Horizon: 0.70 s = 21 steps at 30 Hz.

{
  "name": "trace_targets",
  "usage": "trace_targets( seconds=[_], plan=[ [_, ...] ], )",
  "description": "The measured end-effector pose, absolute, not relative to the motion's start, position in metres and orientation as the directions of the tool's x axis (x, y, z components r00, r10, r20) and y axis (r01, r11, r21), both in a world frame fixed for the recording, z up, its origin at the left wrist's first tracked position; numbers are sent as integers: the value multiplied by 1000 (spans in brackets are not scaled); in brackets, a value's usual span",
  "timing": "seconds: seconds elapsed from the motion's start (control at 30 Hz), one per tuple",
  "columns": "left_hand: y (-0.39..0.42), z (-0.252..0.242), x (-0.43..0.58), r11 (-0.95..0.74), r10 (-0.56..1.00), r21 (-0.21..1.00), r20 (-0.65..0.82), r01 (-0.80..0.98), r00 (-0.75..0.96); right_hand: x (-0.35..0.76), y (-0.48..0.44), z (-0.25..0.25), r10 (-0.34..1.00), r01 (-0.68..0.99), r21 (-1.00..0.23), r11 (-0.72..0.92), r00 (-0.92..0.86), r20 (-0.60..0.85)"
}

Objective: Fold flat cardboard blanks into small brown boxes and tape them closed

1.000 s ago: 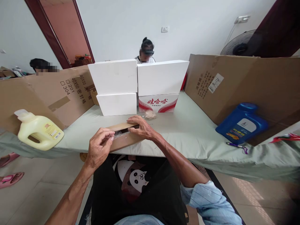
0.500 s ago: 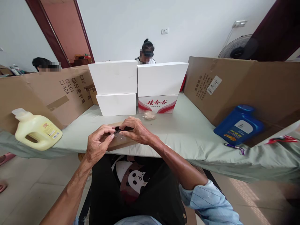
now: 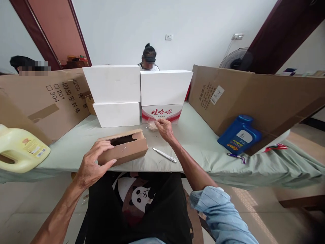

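Two hands that were working together over the small cardboard box (image 3: 124, 153) half a second ago are now apart: the right hand (image 3: 165, 129) has gone across the table (image 3: 198, 142) to the crumpled clear film (image 3: 151, 125), while the left hand (image 3: 95, 159) stays behind. The box's long dark opening shows more fully now, so I judge that the picking at the film along its mouth has paused.

The left hand is at the box's left end, fingers curled over the top edge, thumb apart from them along the near side; I can't tell how firmly it grips. The right hand's fingertips are drawn together at the film (from where I stand, whether they pinch it or have let it go is unclear).

The box lies by the table's near edge, touching the left hand and well short of the right, its right end angled slightly away from that edge. Between it and the right forearm lies a slim white tool, a craft knife by its look.

Farther out, four white boxes stand stacked in two columns beyond the film. A yellow bottle (image 3: 27, 149) sits near the table's left front corner, a blue bottle (image 3: 238, 135) toward the right along the near edge.
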<state>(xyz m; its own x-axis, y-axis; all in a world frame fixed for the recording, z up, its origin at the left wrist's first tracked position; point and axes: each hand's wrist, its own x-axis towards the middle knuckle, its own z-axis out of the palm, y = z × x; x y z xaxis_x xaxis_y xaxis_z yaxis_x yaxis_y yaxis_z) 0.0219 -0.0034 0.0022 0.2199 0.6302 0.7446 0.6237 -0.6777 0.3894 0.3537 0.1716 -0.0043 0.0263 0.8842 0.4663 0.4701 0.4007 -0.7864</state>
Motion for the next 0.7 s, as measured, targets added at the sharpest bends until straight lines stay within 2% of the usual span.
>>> trace_targets(
  seconds=[0.23,0.37,0.53,0.7],
  plan=[
    [3,2,20,-648,639,329,726,687,255,362,228,-53,937,620,-756,213,91,338],
    [10,3,24,-630,674,361,693,688,254,365,257,-62,955,698,-709,104,128,266],
    [18,-1,22,-477,780,422,607,771,151,364,281,-74,972,765,-644,-12,160,173],
    [24,4,23,-395,840,428,526,813,131,361,295,-87,973,800,-590,-109,207,101]
  ],
)
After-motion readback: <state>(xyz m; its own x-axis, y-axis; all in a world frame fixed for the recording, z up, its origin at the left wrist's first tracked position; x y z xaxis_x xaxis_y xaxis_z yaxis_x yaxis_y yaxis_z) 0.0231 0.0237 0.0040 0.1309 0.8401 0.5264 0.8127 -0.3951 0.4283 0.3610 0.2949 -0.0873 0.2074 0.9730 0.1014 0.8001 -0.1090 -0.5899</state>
